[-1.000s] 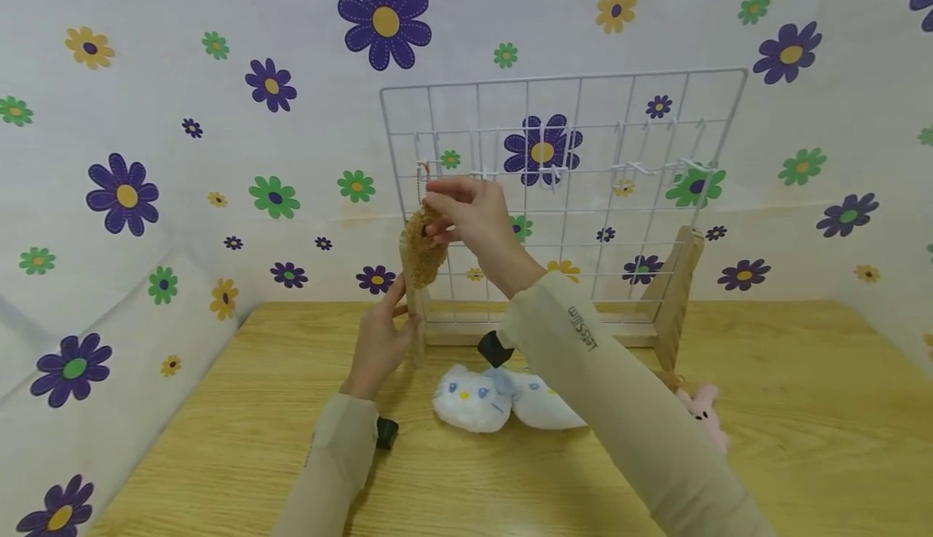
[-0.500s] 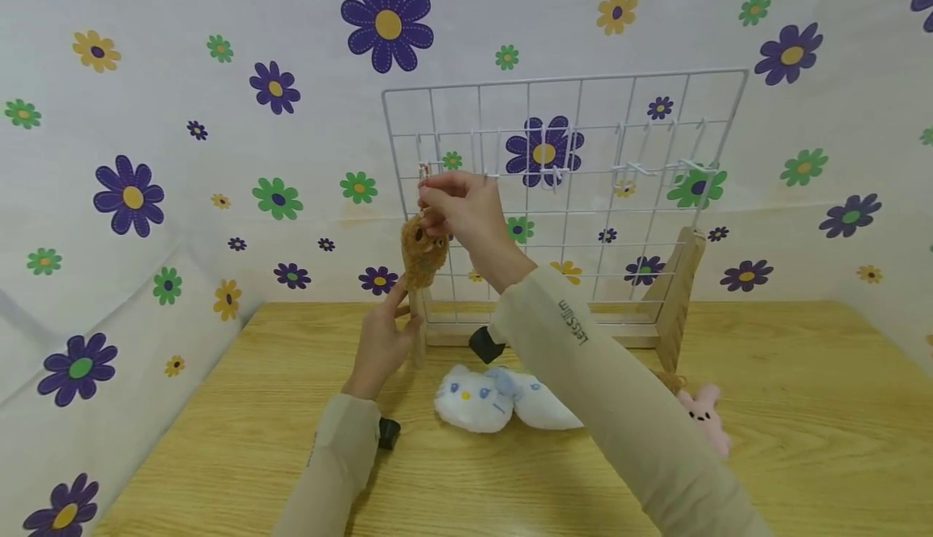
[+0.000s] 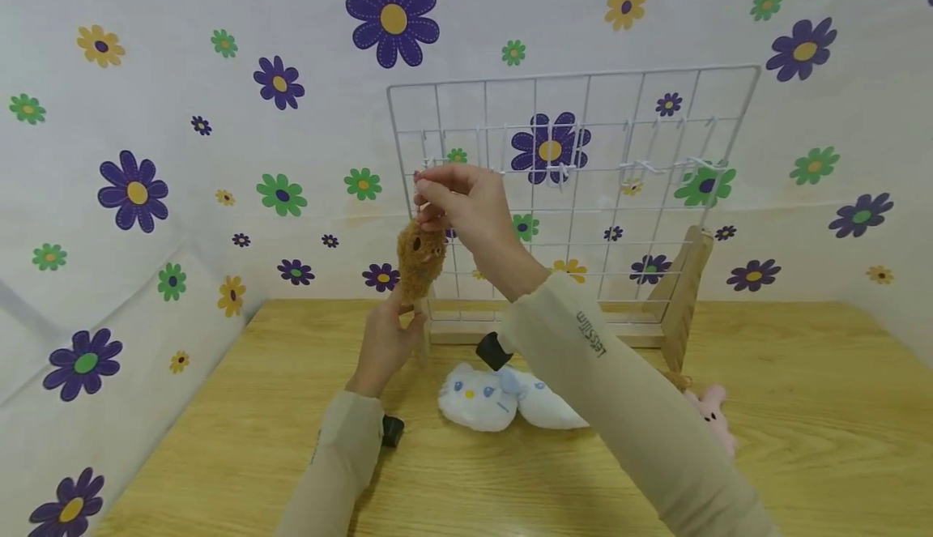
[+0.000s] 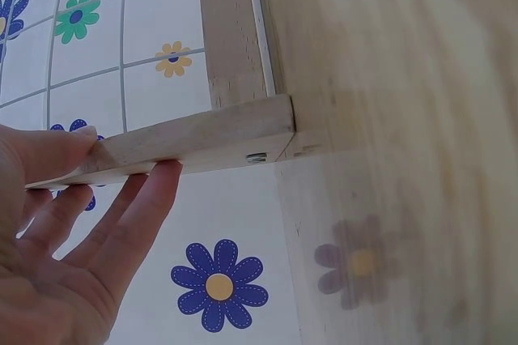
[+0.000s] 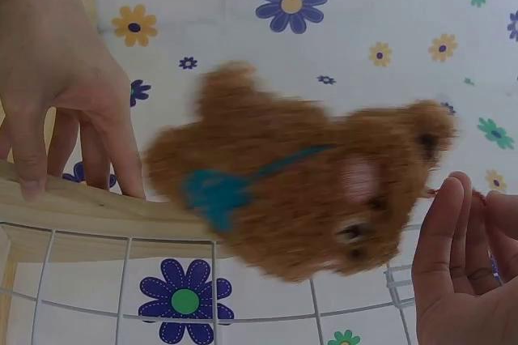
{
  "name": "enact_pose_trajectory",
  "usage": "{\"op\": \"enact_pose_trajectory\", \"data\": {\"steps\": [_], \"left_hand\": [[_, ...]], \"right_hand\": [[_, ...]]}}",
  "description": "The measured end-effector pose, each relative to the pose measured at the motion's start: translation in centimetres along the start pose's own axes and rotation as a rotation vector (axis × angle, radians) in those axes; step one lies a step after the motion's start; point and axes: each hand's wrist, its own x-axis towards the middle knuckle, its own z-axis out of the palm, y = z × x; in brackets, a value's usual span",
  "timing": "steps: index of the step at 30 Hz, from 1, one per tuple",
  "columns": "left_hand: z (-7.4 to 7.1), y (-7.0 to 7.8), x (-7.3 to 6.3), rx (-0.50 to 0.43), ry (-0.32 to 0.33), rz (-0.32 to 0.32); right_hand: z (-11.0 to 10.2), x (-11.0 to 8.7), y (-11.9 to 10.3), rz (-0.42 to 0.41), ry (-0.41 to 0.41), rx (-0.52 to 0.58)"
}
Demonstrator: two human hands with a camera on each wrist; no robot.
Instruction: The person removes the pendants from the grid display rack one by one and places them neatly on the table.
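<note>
My right hand (image 3: 477, 209) pinches the thin red cord (image 5: 479, 197) of a fuzzy brown plush bear (image 3: 419, 266) at the rack's left side. The bear (image 5: 283, 183) dangles below the fingers, blurred in the right wrist view, with a teal bag and strap across its body. My left hand (image 3: 382, 347) grips the wooden side post (image 4: 210, 130) of the rack, thumb on one face and fingers on the other. Behind the right fingers stands the white wire grid (image 3: 583, 77); a white hook (image 3: 433, 162) sits just above the cord's top.
More white hooks (image 3: 641, 166) line the grid to the right. Two white plush heads (image 3: 477, 399) lie on the wooden table (image 3: 219, 440) before the rack. A pink plush (image 3: 716, 419) and a brown plush piece (image 3: 676, 379) lie further right, partly behind the right sleeve.
The bear has come down slightly and its face has turned more toward the head camera. The cord's top, earlier up at the hook, is now lower in my right fingers. My left hand stays on the post.
</note>
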Motion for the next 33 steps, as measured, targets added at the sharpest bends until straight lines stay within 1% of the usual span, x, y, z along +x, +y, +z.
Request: {"op": "enact_pose_trajectory", "data": {"steps": [3,5,8,11,14,16,19,29,33], "left_hand": [[0.0,0.1,0.1,-0.009,-0.005,-0.002],[0.1,0.0,0.1,-0.024,-0.004,0.020],[0.1,-0.2,0.1,-0.043,0.003,0.064],[0.1,-0.3,0.2,-0.039,0.017,0.079],[0.1,-0.2,0.2,-0.039,0.020,0.069],[0.1,-0.3,0.3,-0.045,0.023,0.076],[0.2,-0.3,0.2,-0.056,0.017,0.077],[0.3,-0.3,0.2,-0.028,0.015,0.063],[0.2,-0.2,0.2,-0.027,-0.005,0.020]], "right_hand": [[-0.1,-0.5,-0.2,-0.005,-0.018,-0.005],[-0.3,-0.9,-0.2,-0.015,-0.032,-0.022],[-0.7,-1.6,-0.2,-0.037,-0.058,-0.070],[-1.2,-2.1,-0.2,-0.067,-0.070,-0.137],[-1.8,-2.6,-0.1,-0.095,-0.068,-0.194],[-2.2,-2.9,0.1,-0.102,-0.068,-0.220],[-3.0,-3.3,0.3,-0.097,-0.068,-0.220],[-6.0,-4.2,0.9,-0.069,-0.034,-0.243],[-7.2,-4.5,0.9,-0.078,-0.037,-0.260]]}}
